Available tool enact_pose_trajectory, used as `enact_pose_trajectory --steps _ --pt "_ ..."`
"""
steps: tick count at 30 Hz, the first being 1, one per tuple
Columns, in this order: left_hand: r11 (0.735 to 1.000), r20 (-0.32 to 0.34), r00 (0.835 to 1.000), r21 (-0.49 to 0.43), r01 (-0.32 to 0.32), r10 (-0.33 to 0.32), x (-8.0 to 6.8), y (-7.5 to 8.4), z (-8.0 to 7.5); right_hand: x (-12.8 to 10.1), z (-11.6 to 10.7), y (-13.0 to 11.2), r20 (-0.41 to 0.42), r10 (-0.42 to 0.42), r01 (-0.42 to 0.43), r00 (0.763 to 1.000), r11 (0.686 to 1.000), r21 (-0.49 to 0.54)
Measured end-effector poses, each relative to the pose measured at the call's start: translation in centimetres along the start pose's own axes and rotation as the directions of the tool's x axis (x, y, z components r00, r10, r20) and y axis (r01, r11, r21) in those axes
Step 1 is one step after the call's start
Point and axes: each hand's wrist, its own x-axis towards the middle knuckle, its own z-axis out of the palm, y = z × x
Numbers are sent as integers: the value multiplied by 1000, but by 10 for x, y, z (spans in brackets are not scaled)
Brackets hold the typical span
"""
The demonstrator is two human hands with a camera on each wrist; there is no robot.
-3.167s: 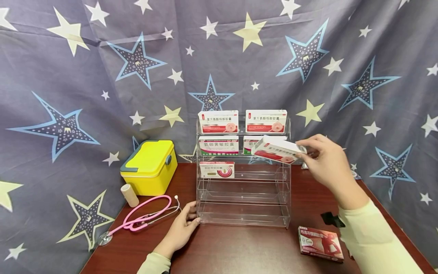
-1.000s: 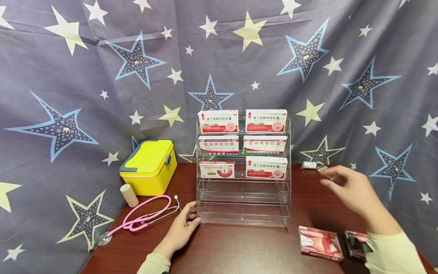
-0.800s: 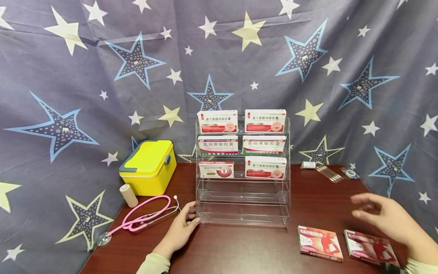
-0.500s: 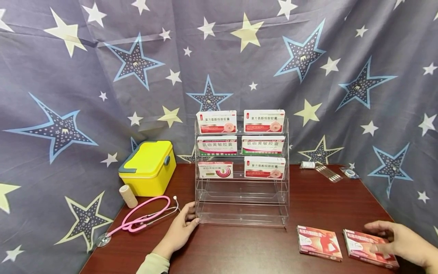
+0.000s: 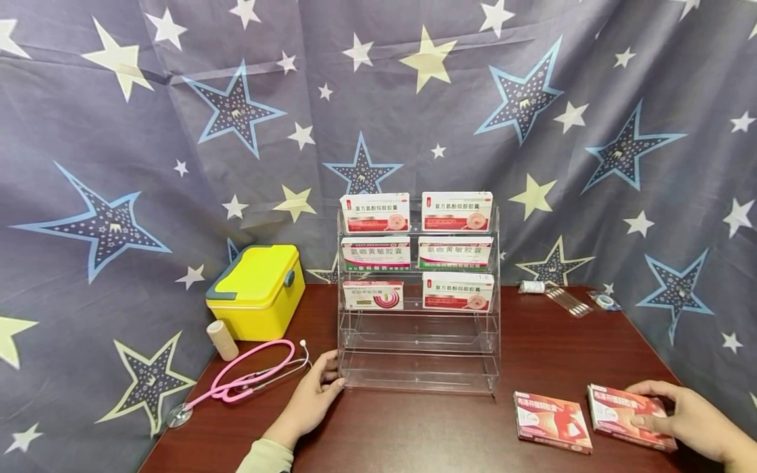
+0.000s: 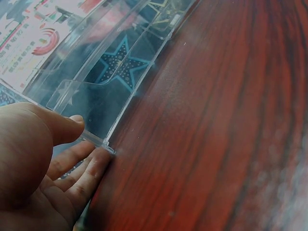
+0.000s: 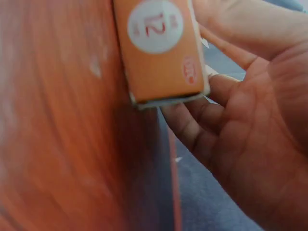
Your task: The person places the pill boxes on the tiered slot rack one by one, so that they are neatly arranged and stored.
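My right hand (image 5: 644,406) grips the right end of a flat red box (image 5: 627,415) near the table's front right. In the right wrist view, the thumb and fingers of the right hand (image 7: 211,77) close round the red box's (image 7: 159,48) end, which shows a white circle marked 12. A second red box (image 5: 552,420) lies just left of it. My left hand (image 5: 336,371) rests at the lower left corner of a clear acrylic rack (image 5: 416,387). In the left wrist view the left hand (image 6: 91,139) has its thumb above and straight fingers below the rack's (image 6: 120,72) base edge.
Several medicine boxes stand on the rack's upper three tiers. A yellow case (image 5: 257,289), a bandage roll (image 5: 223,339) and a pink stethoscope (image 5: 248,378) lie at the left. A small bottle (image 5: 532,286), a swab packet (image 5: 569,301) and a tape roll (image 5: 603,300) sit at the back right.
My right hand left a white and red box on the rack's third tier, came down to the front right and took hold of the right red box. The left hand stayed put.
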Motion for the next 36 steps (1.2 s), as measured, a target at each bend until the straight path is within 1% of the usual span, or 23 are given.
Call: enact_pose_trajectory --steps 1,5,7,12,17,20,22,24,27,29,31,33,34,36 --pt "1000 0 1000 -2 9 -9 0 0 0 0 1 0 -29 7 -7 1000 1000 -5" --pt "1000 -1 1000 -6 29 -29 0 1 0 2 3 1 -105 45 -46 994 999 -11" --pt "999 -3 999 -7 42 -42 0 2 0 3 4 0 -137 56 -53 989 998 29" --pt "999 -6 999 -4 41 -41 1 1 0 2 10 -1 -235 47 -17 971 992 128" --pt "999 -7 999 1 33 -33 1 1 0 2 12 -2 -276 78 -26 958 982 187" --pt "999 -8 999 -1 39 -39 1 1 0 2 12 -2 -318 82 -21 944 981 191" --pt "999 -8 999 0 41 -41 0 2 0 2 12 -2 -354 91 -22 931 980 197" --pt "999 -9 999 2 39 -39 0 2 0 3 11 -3 -402 99 -18 910 980 200" --pt "1000 -11 1000 2 29 -29 0 2 1 4 9 -8 -476 123 -2 871 969 247" --pt "1000 -12 1000 5 20 -20 1 1 1 6 7 -16 -522 127 30 844 959 281" --pt "1000 -12 1000 8 15 -15 1 1 0 9 3 -30 -555 122 78 823 943 323" --pt "1000 -13 1000 10 14 -14 1 1 0 13 -2 -49 -591 100 135 801 931 340" --pt "1000 -11 1000 9 15 -14 1 1 0 16 -5 -61 -608 87 158 790 928 338" --pt "1000 -10 1000 6 21 -21 0 1 0 20 -11 -85 -635 32 212 772 929 303"
